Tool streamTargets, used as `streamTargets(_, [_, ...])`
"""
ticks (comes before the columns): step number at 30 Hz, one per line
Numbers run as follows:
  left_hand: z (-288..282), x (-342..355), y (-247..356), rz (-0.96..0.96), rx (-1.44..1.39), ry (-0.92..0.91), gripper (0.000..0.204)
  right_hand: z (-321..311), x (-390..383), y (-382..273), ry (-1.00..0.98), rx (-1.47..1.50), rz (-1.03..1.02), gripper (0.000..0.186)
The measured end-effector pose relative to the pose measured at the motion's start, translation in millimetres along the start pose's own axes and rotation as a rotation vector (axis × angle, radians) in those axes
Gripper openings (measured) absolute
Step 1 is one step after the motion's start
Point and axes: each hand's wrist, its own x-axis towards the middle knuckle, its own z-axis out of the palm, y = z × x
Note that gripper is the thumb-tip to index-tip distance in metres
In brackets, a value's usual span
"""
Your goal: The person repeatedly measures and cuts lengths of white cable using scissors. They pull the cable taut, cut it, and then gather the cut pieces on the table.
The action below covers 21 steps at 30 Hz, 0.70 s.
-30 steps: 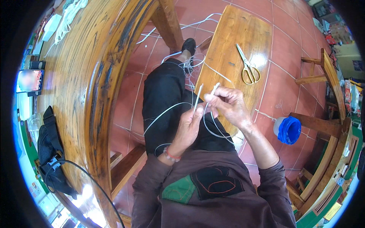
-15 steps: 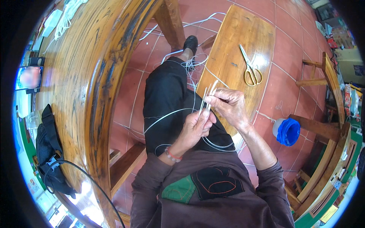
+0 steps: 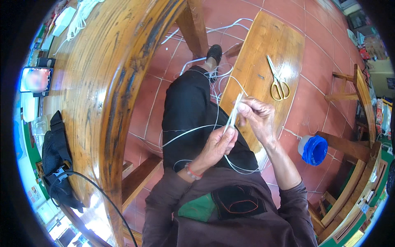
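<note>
I sit with my legs in black trousers stretched out over a red tile floor. My left hand (image 3: 218, 144) pinches the lower end of a folded bundle of white cord (image 3: 233, 113) above my lap. My right hand (image 3: 257, 117) grips the same bundle higher up, fingers closed around it. Loose loops of the white cord (image 3: 193, 133) run across my thighs and trail down past my black shoe (image 3: 214, 52) onto the floor.
A low wooden bench (image 3: 263, 53) lies to my right with yellow-handled scissors (image 3: 278, 84) on it. A blue-lidded white jar (image 3: 312, 149) stands on the floor. A big varnished wooden table (image 3: 103, 82) curves along my left, carrying a phone (image 3: 36, 79) and a black bag (image 3: 55, 160).
Both hands have shifted slightly toward my lap while keeping hold of the cord bundle; the bundle has tilted more upright and the loop across my thighs has moved.
</note>
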Motion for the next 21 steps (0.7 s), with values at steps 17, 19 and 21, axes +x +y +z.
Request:
streamTargets(17, [2.4, -87.9, 130.7, 1.114, 0.020, 0.160, 0.037, -60.4, 0.1, -73.2, -0.303, -0.860, -0.476, 0.021])
streamTargets(19, [-8.2, -99.9, 124.4, 1.179, 0.223, 0.315, 0.039, -107.0, 4.0, -105.3, 0.020, -0.471, -0.382, 0.013])
streamTargets(21, [-23.9, -108.0, 106.9, 1.183, 0.541, 0.533, 0.040, -157.9, 6.9, -146.8, 0.443, -1.013, -0.389, 0.015])
